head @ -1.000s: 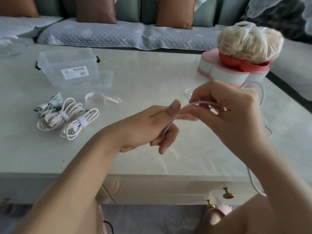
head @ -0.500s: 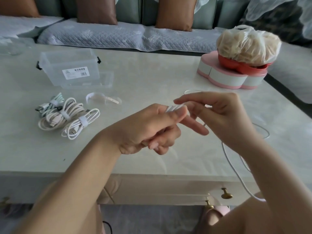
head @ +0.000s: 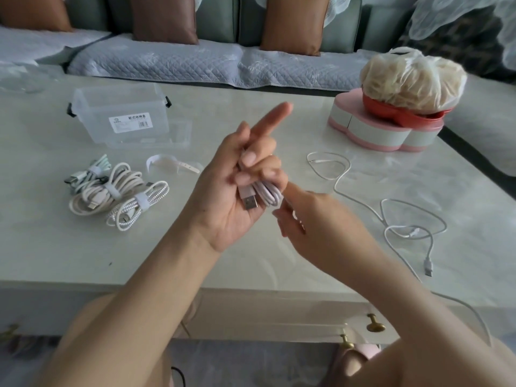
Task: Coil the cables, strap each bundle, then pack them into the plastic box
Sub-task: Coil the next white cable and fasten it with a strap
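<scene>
- Your left hand (head: 237, 196) is palm up above the table (head: 251, 261), in front of and to the right of the plastic box (head: 122, 118).
- Its middle and ring fingers curl over a coiled pink cable (head: 269, 195) and hide most of the coil. The forefinger points straight out. The USB plug (head: 249, 202) lies bare on the palm.
- Your right hand (head: 307, 219) is just right of the coil, fingertips at its edge. Cannot tell whether it is pinching a strand or only touching.
- The box stands upright with its lid off and its label facing you. The clear lid (head: 178, 135) lies flat against its right side.
- Three strapped bundles (head: 117, 194) lie touching one another in front of the box.
- A loose strap (head: 167, 163) lies just in front of the box, right of the bundles.
- A loose white cable (head: 391, 216) sprawls uncoiled well right of the box, beyond your right hand.
- A pink heart-shaped tin (head: 377, 135) stands far right of the box and carries a red bowl (head: 391, 115) with a tied bag (head: 410, 79).
</scene>
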`<state>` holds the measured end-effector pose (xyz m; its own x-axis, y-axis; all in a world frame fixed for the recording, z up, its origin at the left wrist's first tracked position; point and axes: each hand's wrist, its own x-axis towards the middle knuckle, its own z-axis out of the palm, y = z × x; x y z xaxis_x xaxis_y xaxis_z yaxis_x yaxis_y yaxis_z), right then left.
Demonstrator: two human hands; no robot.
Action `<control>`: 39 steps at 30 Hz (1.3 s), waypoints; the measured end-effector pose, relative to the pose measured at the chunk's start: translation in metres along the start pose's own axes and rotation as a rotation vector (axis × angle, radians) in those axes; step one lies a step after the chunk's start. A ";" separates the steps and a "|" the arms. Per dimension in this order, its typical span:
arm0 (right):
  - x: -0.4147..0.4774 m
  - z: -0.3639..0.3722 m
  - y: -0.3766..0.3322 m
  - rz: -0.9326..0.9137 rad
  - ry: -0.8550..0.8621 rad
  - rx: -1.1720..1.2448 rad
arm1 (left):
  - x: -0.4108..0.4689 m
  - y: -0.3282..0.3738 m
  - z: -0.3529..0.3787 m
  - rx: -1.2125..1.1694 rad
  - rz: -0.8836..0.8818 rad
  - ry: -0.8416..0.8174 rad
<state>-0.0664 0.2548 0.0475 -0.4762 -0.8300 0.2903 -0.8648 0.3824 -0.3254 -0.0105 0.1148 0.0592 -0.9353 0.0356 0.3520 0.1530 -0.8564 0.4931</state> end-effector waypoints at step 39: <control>-0.004 -0.029 -0.001 -0.329 0.498 0.274 | -0.004 0.000 0.015 1.378 -0.003 0.248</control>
<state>-0.0685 0.2700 0.0729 -0.2673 -0.5732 0.7746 -0.9374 -0.0317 -0.3469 -0.0018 0.1223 0.0698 -0.9452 -0.1788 0.2731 0.2019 0.3371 0.9196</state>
